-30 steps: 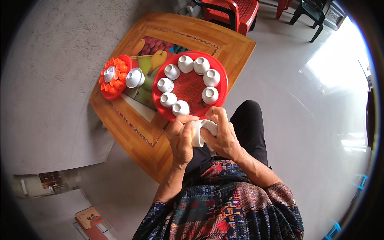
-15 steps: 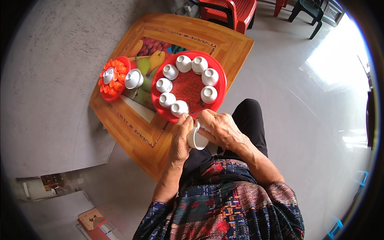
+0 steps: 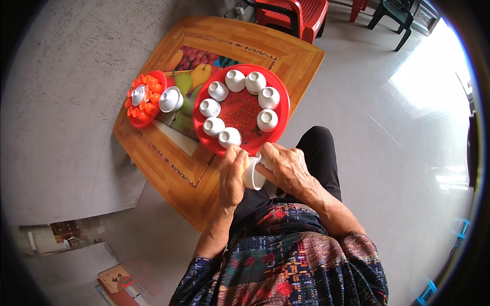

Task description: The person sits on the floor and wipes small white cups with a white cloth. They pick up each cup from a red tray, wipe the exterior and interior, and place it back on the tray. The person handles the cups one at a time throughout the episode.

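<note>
Both my hands hold one small white cup (image 3: 252, 176) just below the near rim of a round red tray (image 3: 278, 132). My left hand (image 3: 233, 176) grips its left side and my right hand (image 3: 287, 168) its right side, fingers wrapped over it. Several white cups stand upside down in a ring on the tray, the nearest one (image 3: 229, 136) just above my left fingers. The tray rests on a low wooden table (image 3: 178, 176) with a fruit picture in its top.
A smaller red-orange flower-shaped tray (image 3: 145, 99) with a white cup sits at the table's left, a white cup (image 3: 170, 99) beside it. Red plastic chair (image 3: 293, 15) and dark chairs stand beyond the table. Grey floor surrounds it; my dark-trousered knee (image 3: 319, 148) is right of the table.
The cup in my hands has turned from upright-looking to on its side, and my hands have shifted slightly toward the tray's rim. The cups on the tray have not moved.
</note>
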A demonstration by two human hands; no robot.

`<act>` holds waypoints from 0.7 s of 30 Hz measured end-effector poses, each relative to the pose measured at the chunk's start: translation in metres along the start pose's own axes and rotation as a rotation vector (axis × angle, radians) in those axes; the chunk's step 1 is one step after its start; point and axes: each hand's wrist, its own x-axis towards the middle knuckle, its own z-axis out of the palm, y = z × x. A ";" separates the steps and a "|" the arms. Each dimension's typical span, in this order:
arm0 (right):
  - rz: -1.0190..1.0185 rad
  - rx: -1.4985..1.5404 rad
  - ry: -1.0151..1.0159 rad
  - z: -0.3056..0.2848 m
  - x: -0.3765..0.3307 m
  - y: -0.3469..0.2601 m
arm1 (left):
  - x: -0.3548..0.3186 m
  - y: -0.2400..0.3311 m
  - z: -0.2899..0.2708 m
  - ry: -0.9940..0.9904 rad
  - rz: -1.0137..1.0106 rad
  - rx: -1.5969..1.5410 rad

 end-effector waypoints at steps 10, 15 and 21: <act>-0.192 0.026 -0.057 -0.011 0.012 0.003 | 0.000 0.007 -0.015 -0.219 -0.493 -0.277; 0.351 0.391 -0.025 0.001 0.002 0.000 | -0.001 0.006 -0.004 -0.111 -0.212 -0.383; 0.689 0.774 -0.157 0.002 -0.002 -0.014 | -0.013 -0.007 0.016 0.140 -0.019 -0.076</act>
